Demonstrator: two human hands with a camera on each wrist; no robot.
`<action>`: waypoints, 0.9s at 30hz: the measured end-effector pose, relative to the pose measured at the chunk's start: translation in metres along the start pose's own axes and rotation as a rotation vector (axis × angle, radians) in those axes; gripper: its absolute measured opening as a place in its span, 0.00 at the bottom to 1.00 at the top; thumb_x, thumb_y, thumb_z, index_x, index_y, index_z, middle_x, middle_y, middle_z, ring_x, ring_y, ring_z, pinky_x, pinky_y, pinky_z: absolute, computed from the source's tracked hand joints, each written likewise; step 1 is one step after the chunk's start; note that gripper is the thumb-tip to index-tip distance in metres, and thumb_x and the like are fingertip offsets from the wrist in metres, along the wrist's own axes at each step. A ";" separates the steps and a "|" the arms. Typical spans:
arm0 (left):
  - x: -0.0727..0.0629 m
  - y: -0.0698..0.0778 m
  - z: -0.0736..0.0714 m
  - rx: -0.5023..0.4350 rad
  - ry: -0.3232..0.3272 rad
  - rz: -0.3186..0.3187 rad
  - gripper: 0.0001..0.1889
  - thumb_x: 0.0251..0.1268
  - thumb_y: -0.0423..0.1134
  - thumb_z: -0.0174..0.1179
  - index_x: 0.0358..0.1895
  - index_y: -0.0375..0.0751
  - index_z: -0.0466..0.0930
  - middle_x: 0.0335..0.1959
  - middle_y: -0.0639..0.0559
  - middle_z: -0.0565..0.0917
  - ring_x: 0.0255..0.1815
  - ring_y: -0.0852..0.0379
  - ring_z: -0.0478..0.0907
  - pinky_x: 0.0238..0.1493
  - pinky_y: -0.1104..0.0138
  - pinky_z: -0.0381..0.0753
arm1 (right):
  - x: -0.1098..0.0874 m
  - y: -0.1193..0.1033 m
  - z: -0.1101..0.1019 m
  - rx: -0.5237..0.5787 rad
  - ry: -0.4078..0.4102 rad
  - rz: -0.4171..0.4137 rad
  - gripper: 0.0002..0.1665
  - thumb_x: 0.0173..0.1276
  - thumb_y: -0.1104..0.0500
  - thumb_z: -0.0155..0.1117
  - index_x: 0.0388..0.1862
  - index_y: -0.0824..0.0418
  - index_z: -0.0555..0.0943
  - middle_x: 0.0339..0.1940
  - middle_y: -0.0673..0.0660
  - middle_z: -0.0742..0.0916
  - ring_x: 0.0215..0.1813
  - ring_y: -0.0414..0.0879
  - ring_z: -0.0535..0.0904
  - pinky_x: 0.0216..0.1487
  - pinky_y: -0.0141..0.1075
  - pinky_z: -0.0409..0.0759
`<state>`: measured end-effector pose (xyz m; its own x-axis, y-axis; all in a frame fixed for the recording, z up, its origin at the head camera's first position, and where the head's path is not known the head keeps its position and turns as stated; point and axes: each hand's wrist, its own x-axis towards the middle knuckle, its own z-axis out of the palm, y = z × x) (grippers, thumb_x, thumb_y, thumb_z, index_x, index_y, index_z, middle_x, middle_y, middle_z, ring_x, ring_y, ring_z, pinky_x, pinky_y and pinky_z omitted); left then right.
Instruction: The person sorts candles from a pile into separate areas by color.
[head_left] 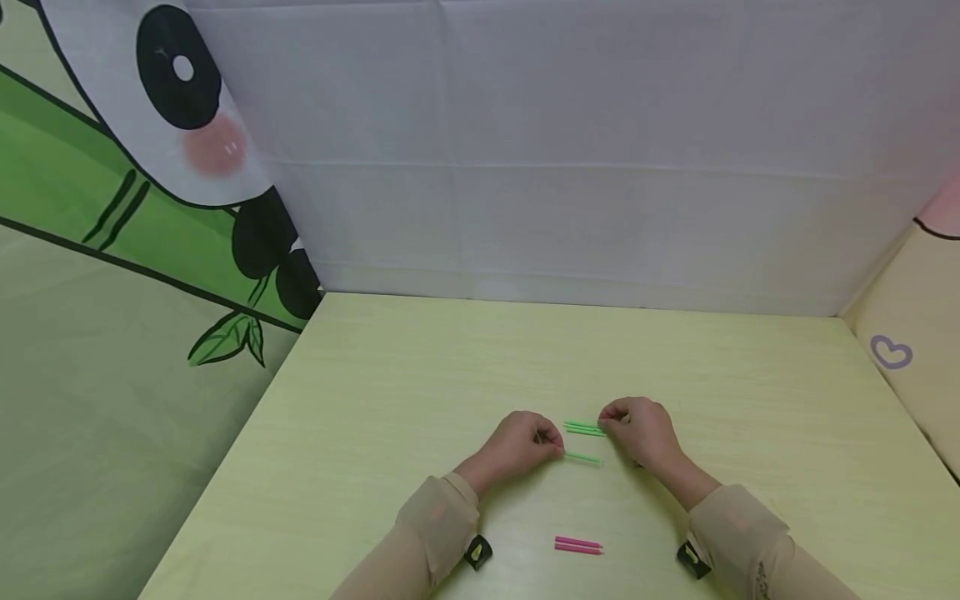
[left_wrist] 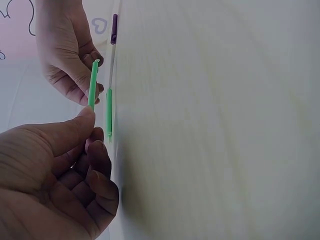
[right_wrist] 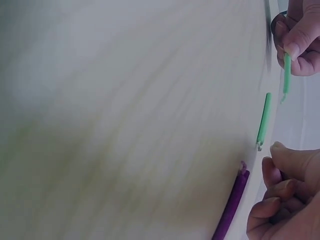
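My left hand (head_left: 517, 446) pinches one end of a thin green candle (head_left: 583, 458) between thumb and fingertips. The candle's wick end points toward my right hand (head_left: 641, 429) and hangs over the table in the left wrist view. Just beyond it, green candles (head_left: 581, 430) lie side by side on the table. My right hand is at their right end, its thumb tip beside the wick in the right wrist view. Its fingers are loosely bent with nothing visible between them. A purple candle (right_wrist: 232, 205) lies beside that hand, mostly hidden by it in the head view.
Pink candles (head_left: 578, 546) lie close together on the pale wooden table (head_left: 420, 358), nearer to me than the hands. A white cloth wall (head_left: 562, 208) rises along the table's back edge. Printed cloth (head_left: 150, 400) hangs on the left side.
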<state>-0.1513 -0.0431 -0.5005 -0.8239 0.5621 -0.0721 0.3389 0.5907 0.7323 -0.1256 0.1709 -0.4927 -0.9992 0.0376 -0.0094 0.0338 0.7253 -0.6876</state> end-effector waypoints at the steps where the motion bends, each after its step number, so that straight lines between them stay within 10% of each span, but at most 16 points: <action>1: 0.000 0.000 0.000 0.000 0.001 0.001 0.05 0.59 0.36 0.69 0.26 0.47 0.85 0.22 0.64 0.80 0.26 0.67 0.71 0.34 0.72 0.71 | 0.000 0.000 0.000 0.002 0.001 0.000 0.02 0.64 0.63 0.68 0.31 0.60 0.86 0.30 0.51 0.87 0.29 0.44 0.73 0.32 0.37 0.71; 27: 0.003 -0.002 -0.003 -0.013 0.029 0.009 0.05 0.60 0.37 0.68 0.27 0.47 0.86 0.24 0.64 0.81 0.27 0.66 0.71 0.35 0.71 0.71 | -0.016 0.001 -0.007 0.055 0.027 0.009 0.03 0.64 0.62 0.68 0.32 0.60 0.86 0.29 0.50 0.85 0.25 0.44 0.71 0.25 0.35 0.69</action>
<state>-0.1554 -0.0440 -0.5002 -0.8339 0.5500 -0.0460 0.3403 0.5780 0.7417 -0.1097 0.1756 -0.4878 -0.9980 0.0629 0.0031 0.0410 0.6859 -0.7266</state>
